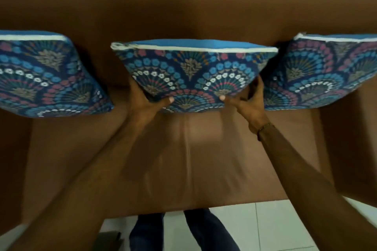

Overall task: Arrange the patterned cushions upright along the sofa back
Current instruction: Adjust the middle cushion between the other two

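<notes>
Setting the last cushion upright against the sofa back.

Left hand (pixel 148 99) and right hand (pixel 247 102) clasping the lower corners of the middle cushion (pixel 193 73), thumbs on the patterned face; best pressed back evenly, base seated on the brown sofa (pixel 183 6), centred between left cushion (pixel 47 75) and right cushion (pixel 324 73).

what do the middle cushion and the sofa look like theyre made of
Middle cushion: looks like woven printed cloth, matte, with a fan and flower pattern, a white piped top edge and a plain blue back. It dents softly where the left hand and right hand grip it. Sofa: smooth brown covering with a faint sheen and soft creases, possibly faux leather or tight fabric; blur leaves it open.
</notes>
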`<state>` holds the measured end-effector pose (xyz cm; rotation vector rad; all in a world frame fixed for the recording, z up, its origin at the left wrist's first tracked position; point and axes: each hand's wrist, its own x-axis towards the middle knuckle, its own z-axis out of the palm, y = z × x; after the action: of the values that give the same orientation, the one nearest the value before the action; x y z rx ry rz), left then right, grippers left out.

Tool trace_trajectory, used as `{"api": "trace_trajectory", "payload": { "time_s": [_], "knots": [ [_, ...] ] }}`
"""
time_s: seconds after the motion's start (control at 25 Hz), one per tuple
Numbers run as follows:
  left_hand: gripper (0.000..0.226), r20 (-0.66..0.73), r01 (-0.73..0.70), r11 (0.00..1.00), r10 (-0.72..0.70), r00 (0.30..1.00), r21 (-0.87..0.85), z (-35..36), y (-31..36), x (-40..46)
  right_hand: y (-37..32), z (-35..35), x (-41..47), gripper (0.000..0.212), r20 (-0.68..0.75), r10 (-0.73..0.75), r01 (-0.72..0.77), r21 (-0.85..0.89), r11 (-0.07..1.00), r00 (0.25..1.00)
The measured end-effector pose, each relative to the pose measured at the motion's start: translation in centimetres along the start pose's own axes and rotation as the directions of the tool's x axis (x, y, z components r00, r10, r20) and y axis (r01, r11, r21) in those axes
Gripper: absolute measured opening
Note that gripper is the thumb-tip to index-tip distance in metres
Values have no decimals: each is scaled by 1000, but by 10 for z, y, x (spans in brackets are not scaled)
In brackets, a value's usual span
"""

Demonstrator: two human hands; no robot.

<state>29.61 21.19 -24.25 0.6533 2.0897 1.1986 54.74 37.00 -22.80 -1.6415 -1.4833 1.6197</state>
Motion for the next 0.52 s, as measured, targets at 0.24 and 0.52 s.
{"api": "trace_trajectory", "payload": {
  "time_s": [0.24, 0.52],
  "knots": [
    [113, -105, 47, 983, -67, 992, -179, 38, 16, -3, -21, -12, 27, 100, 30, -127, 126, 31, 992, 991],
    [104, -100, 7, 989, -21, 995, -145, 41, 7, 4, 5, -5, 25, 92, 6, -87, 87, -1, 996, 996]
  ]
}}
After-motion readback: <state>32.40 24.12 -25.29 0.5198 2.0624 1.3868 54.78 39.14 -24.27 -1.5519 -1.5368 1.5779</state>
